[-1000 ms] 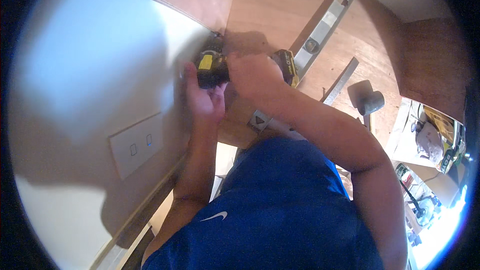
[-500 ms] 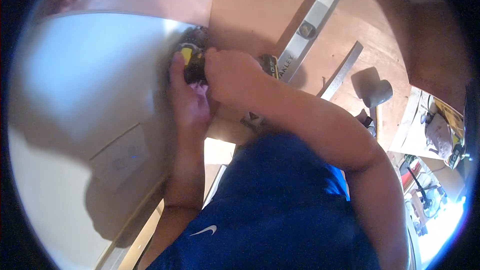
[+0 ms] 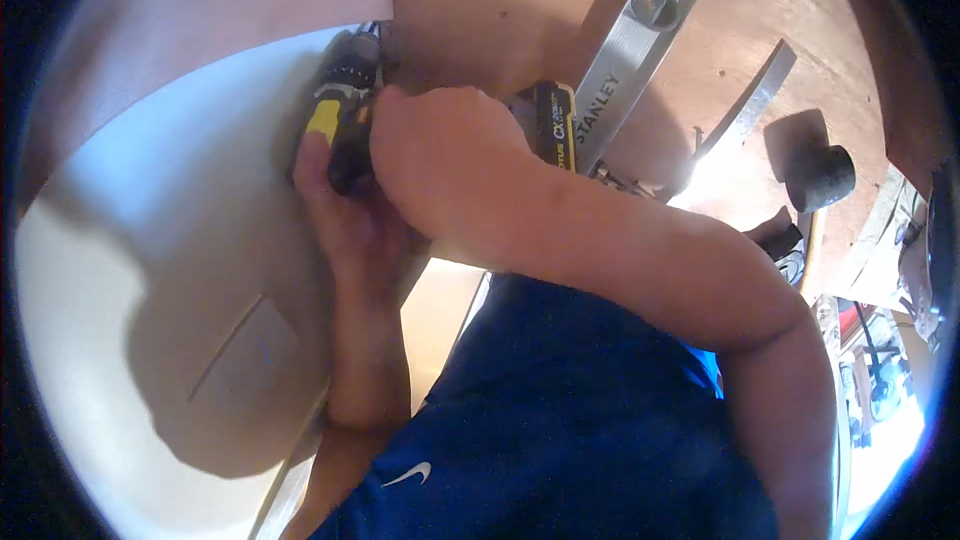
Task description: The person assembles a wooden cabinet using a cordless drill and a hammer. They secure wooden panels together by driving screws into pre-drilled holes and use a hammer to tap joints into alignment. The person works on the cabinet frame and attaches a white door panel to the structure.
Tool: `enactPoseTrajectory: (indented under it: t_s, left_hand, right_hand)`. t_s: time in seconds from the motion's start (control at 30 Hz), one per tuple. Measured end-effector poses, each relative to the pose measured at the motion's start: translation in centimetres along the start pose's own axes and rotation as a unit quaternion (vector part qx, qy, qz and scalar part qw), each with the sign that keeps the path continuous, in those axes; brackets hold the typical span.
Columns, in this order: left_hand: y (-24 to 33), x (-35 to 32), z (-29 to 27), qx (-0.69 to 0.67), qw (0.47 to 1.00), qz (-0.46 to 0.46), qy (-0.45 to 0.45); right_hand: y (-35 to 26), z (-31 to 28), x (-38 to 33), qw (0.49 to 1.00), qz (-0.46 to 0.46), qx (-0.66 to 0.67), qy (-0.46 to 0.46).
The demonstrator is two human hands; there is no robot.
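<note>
A black and yellow cordless drill (image 3: 325, 120) lies sideways against the corner where a white panel (image 3: 90, 270) meets a wooden surface. Its chuck points up and away, close to the edge of a board above. Wrapped round the grip is my right hand (image 3: 440, 155), with the battery pack (image 3: 555, 125) sticking out to its right. My left hand (image 3: 345, 205) supports the back of the drill body, its thumb along the yellow part. The bit's tip is hard to make out, and the trigger is hidden behind my right hand.
A long metal spirit level (image 3: 640, 30) lies on the wooden surface (image 3: 480, 0) to the right of the drill. Farther right are a flat metal strip (image 3: 745, 105), a few screws (image 3: 625, 180) and a black-headed mallet (image 3: 820, 180). Assorted tools fill the far right edge.
The view has shifted closer, so the level, strip and mallet sit farther right. Both hands keep their hold on the drill, whose chuck now shows more plainly.
</note>
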State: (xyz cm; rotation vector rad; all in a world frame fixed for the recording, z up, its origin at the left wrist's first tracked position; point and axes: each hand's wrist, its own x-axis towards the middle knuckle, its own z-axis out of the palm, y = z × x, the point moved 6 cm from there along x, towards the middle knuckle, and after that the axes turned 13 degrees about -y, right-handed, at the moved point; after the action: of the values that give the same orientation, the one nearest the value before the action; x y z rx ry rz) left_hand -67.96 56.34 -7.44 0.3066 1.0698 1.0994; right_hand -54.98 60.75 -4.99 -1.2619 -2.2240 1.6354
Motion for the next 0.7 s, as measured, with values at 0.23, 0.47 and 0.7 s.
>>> enactPoseTrajectory:
  t_s: [0.23, 0.47, 0.7]
  left_hand:
    - [-0.5, 0.2, -3.2, -0.057, 0.994, -0.038, -0.089]
    - [0.1, 0.9, -2.4, 0.038, 0.999, 0.037, 0.002]
    - [1.1, -0.1, 0.1, 0.056, 0.99, 0.112, -0.067]
  right_hand:
    - [-0.6, 0.2, -0.5, 0.999, 0.016, -0.042, -0.012]
    - [-1.5, 0.6, -0.5, 0.991, 0.1, -0.087, -0.024]
    - [-3.5, 0.5, -1.5, 0.988, 0.064, -0.135, -0.028]
